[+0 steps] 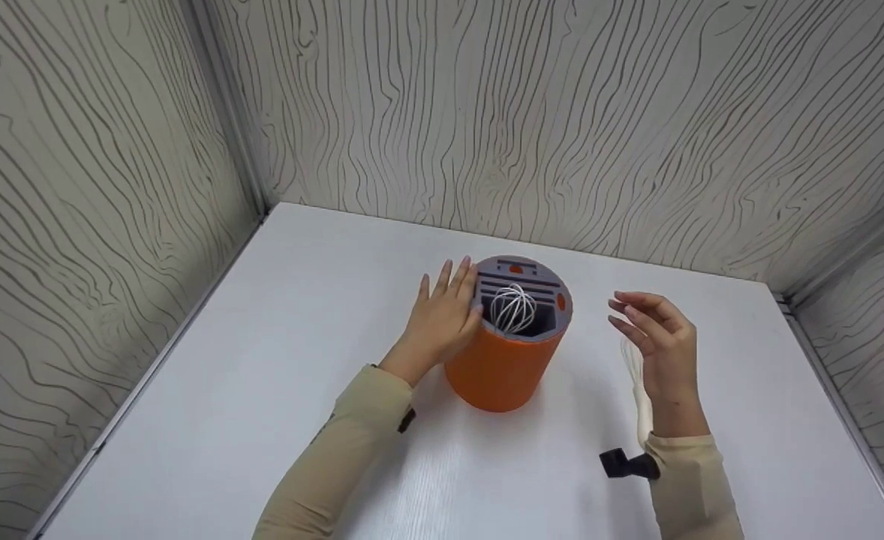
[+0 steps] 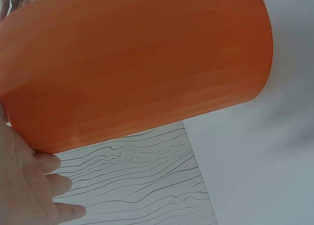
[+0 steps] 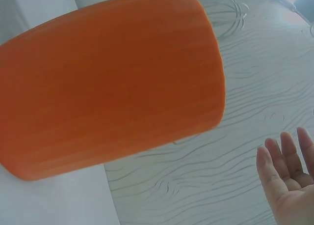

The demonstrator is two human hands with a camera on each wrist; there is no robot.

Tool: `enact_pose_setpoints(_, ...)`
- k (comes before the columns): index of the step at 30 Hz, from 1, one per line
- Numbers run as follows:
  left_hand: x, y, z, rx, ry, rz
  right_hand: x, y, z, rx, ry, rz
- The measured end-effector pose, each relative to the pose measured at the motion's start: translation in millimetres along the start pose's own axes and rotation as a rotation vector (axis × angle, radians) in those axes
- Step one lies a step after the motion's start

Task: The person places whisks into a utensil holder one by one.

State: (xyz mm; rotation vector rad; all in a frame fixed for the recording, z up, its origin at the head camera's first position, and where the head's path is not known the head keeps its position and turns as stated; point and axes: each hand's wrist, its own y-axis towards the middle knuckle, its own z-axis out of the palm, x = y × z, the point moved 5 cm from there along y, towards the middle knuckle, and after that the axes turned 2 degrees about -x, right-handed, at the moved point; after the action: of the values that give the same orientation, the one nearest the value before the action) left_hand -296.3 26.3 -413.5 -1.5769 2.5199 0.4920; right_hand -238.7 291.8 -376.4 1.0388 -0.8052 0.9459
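Note:
An orange cylindrical utensil holder (image 1: 498, 375) stands on the table, its grey top cut with slots and an opening. White whisk wires (image 1: 515, 309) stick up from that opening; the handle is hidden inside. Along the holder's left upper side rests my left hand (image 1: 440, 319), fingers extended, with the thumb near the rim. My right hand (image 1: 663, 349) is raised to the right of the holder, fingers loosely bent and nothing held. A second whisk with a cream handle (image 1: 643, 412) lies on the table, partly covered by the right forearm in the head view.
The white table (image 1: 262, 360) reaches back to a wall (image 1: 442, 112) with a wood-grain pattern. Similar side walls stand at left and right. A black wrist camera (image 1: 616, 463) juts from the right sleeve.

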Motion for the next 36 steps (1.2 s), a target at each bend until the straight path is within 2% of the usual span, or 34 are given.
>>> enact_pose_setpoints(9,-0.3,-0.7,-0.2,0.002,0.000,0.005,-13,-14,-36.3,-0.132,-0.002,0.067)
enact_pose_setpoints(14,0.4,-1.3,-2.3,-0.019,-0.013,0.023,-29,-22,-55.4,-0.243,-0.040,0.148)
enact_pose_setpoints(20,-0.8,-0.8,-1.2,-0.017,-0.014,0.020,-50,-28,-81.7,-0.385,-0.036,0.269)
enact_pose_setpoints(27,-1.7,-0.5,-1.2,-0.010,-0.008,0.021,-63,-34,-107.1,-0.498,-0.012,0.324)
enact_pose_setpoints(31,-1.6,-0.8,-1.5,-0.013,-0.002,0.020,-71,-38,-119.6,-0.540,-0.090,0.365)
enact_pose_setpoints(36,-1.2,-0.9,-0.8,-0.020,0.002,0.018,-86,-41,-136.4,-0.526,-0.302,0.422)
